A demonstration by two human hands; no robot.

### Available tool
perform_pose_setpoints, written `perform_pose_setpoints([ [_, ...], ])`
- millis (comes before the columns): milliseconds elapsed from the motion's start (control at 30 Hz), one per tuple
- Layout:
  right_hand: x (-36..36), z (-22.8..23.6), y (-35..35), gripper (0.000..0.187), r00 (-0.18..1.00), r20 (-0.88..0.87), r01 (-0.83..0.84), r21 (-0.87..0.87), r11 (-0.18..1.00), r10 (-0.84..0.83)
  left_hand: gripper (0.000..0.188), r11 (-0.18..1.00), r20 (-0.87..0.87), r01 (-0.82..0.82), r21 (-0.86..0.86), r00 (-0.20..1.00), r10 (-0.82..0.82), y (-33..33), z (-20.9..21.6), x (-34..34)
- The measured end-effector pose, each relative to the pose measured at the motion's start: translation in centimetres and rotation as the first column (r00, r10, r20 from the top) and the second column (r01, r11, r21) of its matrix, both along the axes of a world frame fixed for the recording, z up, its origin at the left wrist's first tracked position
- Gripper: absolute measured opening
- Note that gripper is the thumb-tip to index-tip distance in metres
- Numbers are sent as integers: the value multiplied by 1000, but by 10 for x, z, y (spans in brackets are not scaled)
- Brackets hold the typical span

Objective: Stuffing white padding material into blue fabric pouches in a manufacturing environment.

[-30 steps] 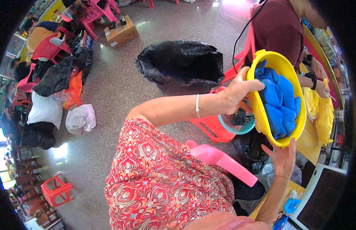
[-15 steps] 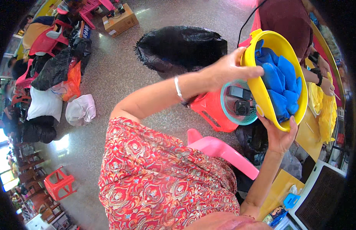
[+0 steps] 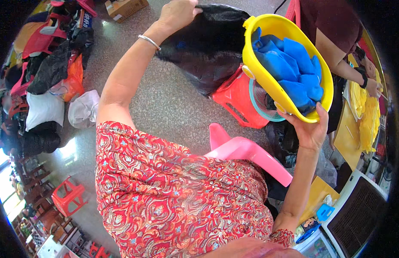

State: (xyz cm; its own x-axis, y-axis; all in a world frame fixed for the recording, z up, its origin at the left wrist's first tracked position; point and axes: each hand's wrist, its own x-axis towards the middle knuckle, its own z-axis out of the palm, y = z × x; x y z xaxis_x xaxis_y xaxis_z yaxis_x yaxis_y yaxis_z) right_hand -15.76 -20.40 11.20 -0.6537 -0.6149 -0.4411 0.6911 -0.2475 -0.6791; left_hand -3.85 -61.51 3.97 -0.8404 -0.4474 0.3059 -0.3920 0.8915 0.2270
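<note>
My right hand grips the lower end of a yellow plastic tub, thumb over its rim and fingers underneath. The tub is tilted in the air and holds several folded blue cloth pieces. Out to the far left, my left hand pinches the upper edge of a large black plastic bag. The bag hangs partly raised beside the tub, its inside mostly dark. Below the tub, a teal mesh basket rests on a red stool, largely covered by the tub.
A pink plastic chair is close in front of my body. At right, a co-worker's hands handle yellow cloth on a table. Bags, including a white sack, line the left; a red stool stands lower left.
My left hand has left the tub's rim, swung up and left, and taken hold of the black bag's edge, lifting it. The tub has shifted up and left in my right hand.
</note>
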Motion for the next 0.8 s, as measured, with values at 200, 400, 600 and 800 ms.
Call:
perform_pose_setpoints([
  [200,1,-16,-34,50,994,-1,-111,38,993,111,19,830,-406,98,548,899,162,27,-13,-3],
  [400,-1,-48,-80,54,936,221,-305,116,945,275,16,791,-411,95,605,888,208,32,-6,-8],
  [600,-8,-79,-153,67,951,200,-284,278,917,234,15,804,-401,58,592,886,232,25,-2,-6],
  [800,-32,-93,-220,69,878,-400,-64,448,892,264,14,721,-411,112,684,876,254,25,-7,-15],
])
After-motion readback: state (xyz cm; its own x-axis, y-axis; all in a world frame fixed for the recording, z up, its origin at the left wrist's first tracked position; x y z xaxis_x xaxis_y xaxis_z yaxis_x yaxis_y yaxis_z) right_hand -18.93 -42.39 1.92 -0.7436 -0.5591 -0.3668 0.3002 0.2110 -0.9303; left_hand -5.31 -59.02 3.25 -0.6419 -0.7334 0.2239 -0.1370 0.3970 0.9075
